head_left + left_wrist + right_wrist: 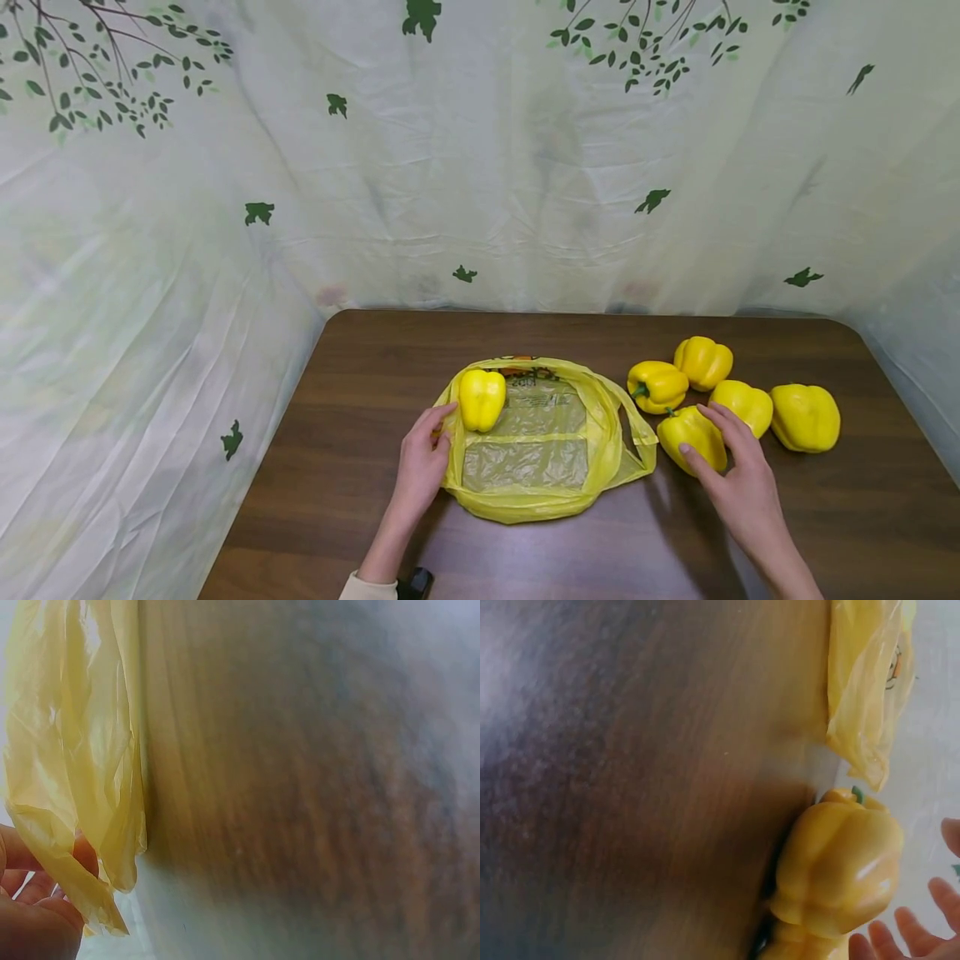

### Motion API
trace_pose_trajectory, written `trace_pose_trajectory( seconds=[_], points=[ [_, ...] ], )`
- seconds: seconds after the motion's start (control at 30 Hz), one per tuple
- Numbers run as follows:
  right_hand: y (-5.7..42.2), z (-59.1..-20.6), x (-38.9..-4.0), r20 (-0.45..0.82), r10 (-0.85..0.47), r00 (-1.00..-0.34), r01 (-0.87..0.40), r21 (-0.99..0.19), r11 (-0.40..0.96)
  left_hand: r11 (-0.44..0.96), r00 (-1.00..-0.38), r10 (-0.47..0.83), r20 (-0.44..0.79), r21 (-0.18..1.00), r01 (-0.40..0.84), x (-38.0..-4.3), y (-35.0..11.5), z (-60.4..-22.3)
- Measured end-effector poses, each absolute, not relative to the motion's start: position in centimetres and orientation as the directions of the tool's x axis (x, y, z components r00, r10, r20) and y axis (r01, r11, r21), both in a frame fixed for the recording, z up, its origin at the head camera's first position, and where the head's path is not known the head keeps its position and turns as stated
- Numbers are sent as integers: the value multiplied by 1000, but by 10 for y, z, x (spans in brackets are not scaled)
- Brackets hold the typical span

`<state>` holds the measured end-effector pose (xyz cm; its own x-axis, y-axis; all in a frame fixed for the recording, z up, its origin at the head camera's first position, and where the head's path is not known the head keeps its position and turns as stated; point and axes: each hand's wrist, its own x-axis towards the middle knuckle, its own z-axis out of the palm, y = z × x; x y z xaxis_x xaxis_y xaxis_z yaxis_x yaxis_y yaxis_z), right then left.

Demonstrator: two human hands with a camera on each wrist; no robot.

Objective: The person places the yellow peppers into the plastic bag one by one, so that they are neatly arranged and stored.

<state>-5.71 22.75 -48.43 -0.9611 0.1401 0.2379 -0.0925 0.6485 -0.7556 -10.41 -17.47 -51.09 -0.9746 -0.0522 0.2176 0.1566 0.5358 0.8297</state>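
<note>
Left hand (422,458) angled inward, pinching the left rim of a gaping yellow bag (517,507) midway along the worktop (360,375); inside, toward the left, one yellow pepper (482,402). Right hand (750,483) reaching forward, spread over the frontmost pepper (690,437) of five toward the right edge; thumb clear of it only in the right-wrist view.

The lettering (523,382) on the yellow bag (517,507) is too small for me to read. The right hand (742,483) hides part of one pepper (684,437). In the left-wrist view, the tabletop (300,787) blurs.
</note>
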Motion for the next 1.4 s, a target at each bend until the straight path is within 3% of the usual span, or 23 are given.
trace_pose_trajectory(
  seconds=[0.53,1.0,1.4],
  points=[
    [234,-492,-64,193,126,-973,-62,-744,665,539,-976,-60,210,829,146,-104,-174,-510],
    [237,-494,-64,-77,165,-983,172,-695,698,545,-975,-51,215,824,153,-104,-175,-512],
    [236,-492,-68,-177,137,-975,223,-703,675,546,-977,-55,207,825,144,-103,-174,-508]
  ],
)
